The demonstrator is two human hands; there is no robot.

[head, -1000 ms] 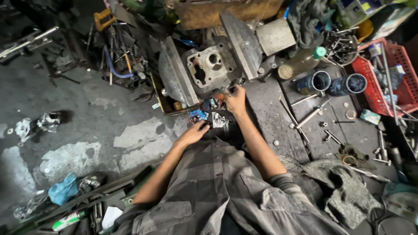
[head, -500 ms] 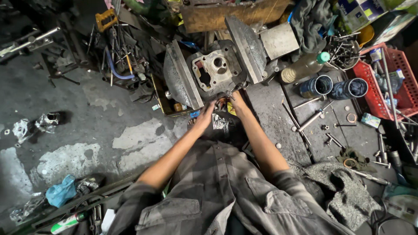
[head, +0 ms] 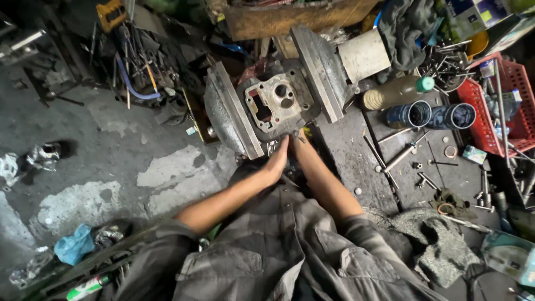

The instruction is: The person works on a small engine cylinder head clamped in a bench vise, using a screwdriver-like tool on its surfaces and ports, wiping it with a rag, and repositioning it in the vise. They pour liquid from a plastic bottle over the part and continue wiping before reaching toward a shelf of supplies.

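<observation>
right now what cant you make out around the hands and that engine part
- Head view: right hand fingertips, tucked under the near edge of the grey engine part.
- Head view: whatever the left hand touches, covered by its own palm.
- Head view: small bolts on the metal plate, too small to tell apart.
- Red basket, cut off by the right edge.

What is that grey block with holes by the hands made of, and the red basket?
The grey block looks like cast metal, probably aluminium: dull, pale grey, with machined round holes and grimy edges. The red basket looks like plastic: bright, even colour and a thin moulded lattice wall.
</observation>
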